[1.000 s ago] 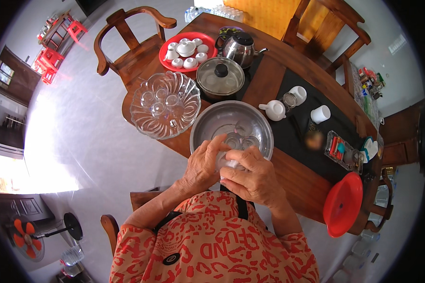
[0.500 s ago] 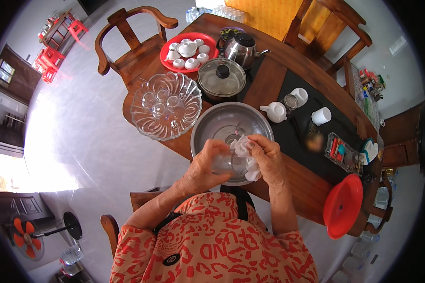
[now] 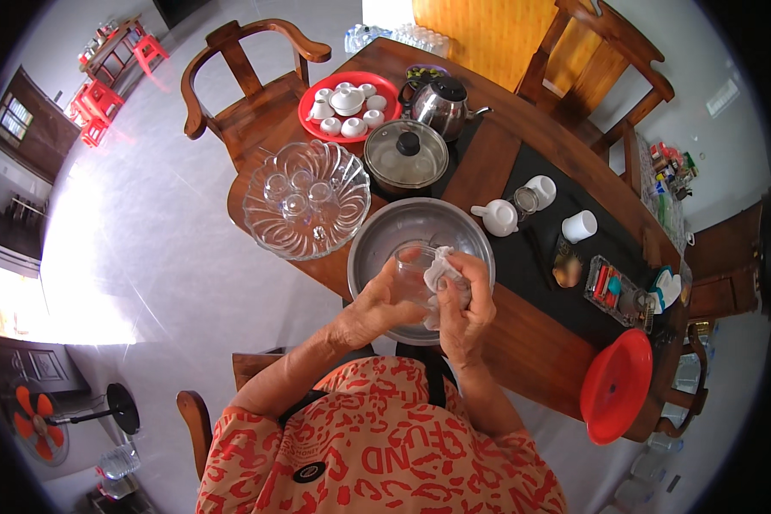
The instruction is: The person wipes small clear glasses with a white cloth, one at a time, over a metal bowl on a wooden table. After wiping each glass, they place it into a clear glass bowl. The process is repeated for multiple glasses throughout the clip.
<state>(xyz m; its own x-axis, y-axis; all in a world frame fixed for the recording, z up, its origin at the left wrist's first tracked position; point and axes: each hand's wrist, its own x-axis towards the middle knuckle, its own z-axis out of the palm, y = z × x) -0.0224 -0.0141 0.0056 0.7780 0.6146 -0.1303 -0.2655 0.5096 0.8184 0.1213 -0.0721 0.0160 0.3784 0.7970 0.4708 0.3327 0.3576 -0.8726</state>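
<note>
Over the steel basin (image 3: 364, 244), my left hand (image 3: 377, 306) is wrapped round a clear glass cup (image 3: 409, 278). My right hand (image 3: 469, 307) grips a crumpled white cloth (image 3: 441, 270) and presses it against the cup's rim. Part of the cloth hangs below my right fingers. To the left of the basin stands a fluted glass bowl (image 3: 261, 221) with several small clear glasses (image 3: 295, 206) in it. Behind the basin sits a pot with a glass lid (image 3: 394, 158).
A red tray (image 3: 308, 116) of white teaware and a steel kettle (image 3: 441, 107) stand farther back. To the right are a white teapot (image 3: 499, 218), white cups (image 3: 579, 225), a glass tray (image 3: 600, 300) of small items and a red basin (image 3: 612, 385) at the table edge.
My right hand has brought the cloth down and left onto the cup. My left hand has steadied around the cup, which was blurred before. The view has shifted slightly.
</note>
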